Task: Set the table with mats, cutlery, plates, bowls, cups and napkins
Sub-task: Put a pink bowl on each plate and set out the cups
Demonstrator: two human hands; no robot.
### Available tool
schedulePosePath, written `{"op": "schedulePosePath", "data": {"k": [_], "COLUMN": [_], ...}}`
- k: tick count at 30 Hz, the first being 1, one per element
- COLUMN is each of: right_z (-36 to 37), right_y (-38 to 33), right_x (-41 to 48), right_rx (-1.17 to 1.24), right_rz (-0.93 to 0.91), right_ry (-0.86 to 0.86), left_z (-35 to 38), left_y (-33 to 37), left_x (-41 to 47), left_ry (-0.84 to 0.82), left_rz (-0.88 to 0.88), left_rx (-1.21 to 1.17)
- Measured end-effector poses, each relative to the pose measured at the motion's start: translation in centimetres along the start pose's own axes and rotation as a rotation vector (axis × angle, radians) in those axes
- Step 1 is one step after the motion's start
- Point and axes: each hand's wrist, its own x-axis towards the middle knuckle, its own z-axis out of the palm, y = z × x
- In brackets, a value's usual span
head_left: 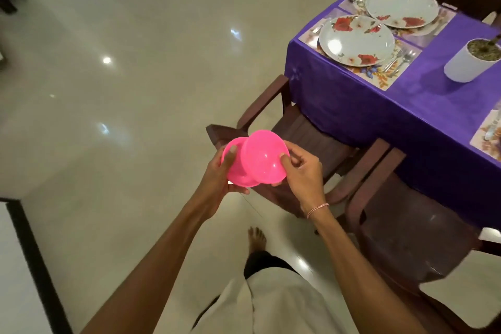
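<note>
I stand on the floor beside the table, holding pink plastic bowls in front of me. My left hand [217,173] grips one pink bowl [235,168] by its rim. My right hand [301,168] pinches a second pink bowl [264,161], tilted so its inside faces me and overlapping the first. On the purple-clothed table [379,111] at the upper right lie two floral mats, each with a flowered white plate [356,39] [401,5] and cutlery [400,58] beside it.
Two brown plastic chairs [298,130] [406,230] stand between me and the table's near edge. A white pot [469,62] sits on the cloth to the right. Another mat [488,135] shows at the right edge. Glossy open floor lies to the left.
</note>
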Motion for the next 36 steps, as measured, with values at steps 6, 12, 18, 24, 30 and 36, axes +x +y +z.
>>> {"op": "schedulePosePath", "data": {"k": [6,12,18,24,30,36], "right_z": [5.2,7.1,11.0,17.8,22.0,21.6], "right_y": [-1.9,-1.1,-1.1,-2.8,-5.1,-5.4], "right_x": [8.4,15.1,21.5,29.1,35.4,39.7], "right_rx": [-0.020,-0.071,-0.091,-0.090,-0.095,-0.105], "right_rz": [-0.012,0.016,0.114,0.192,0.231,0.263], "right_ry": [0.143,0.367,0.602,0.798,0.891,1.024], "left_z": [-3.7,-4.8,-6.1,-9.7,-11.6,-8.7], "left_y": [6.0,8.1,10.9,16.1,20.0,22.8], "left_x": [9.9,21.1,32.6,43.3,50.9,56.2], "left_ry": [-0.167,-0.366,-0.519,-0.690,-0.802,-0.941], "left_rz": [-0.044,-0.193,-0.252,-0.362,-0.434,-0.447], "left_rx": [-0.001,-0.036,0.091,0.190,0.218,0.293]}}
